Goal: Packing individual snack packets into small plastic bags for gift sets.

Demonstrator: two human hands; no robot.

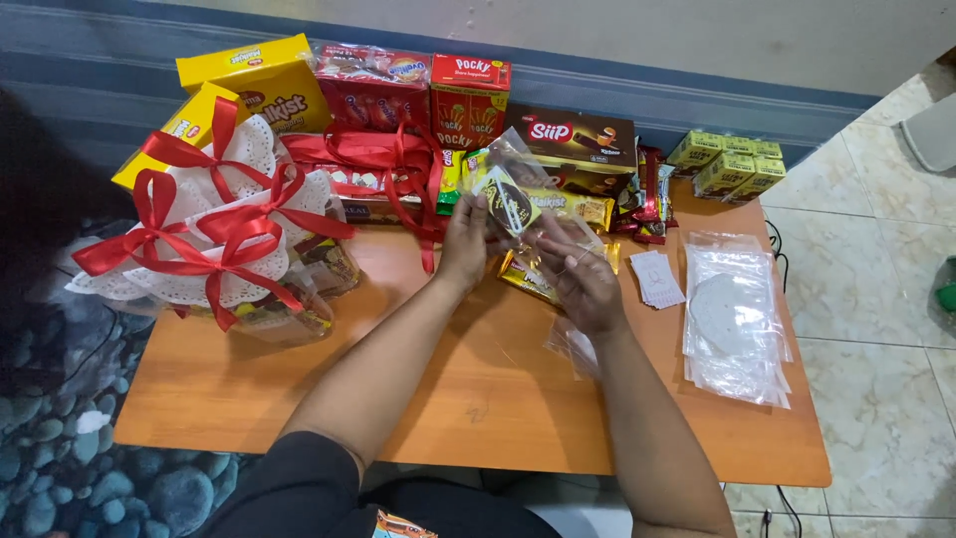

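A clear cellophane bag point(526, 189) is held above the middle of an orange-brown wooden table point(478, 389), tilted with its open mouth toward the far side. Inside it sits a dark, oval snack packet point(508, 202) with yellow edging, lying on a slant. The left hand point(465, 242) grips the bag's left edge from below, fingers curled up around the film. The right hand point(583, 274) pinches the bag's lower right side, thumb and fingertips pressed on the crinkled plastic, which trails down toward the near side under the wrist. The film is glossy and creased.
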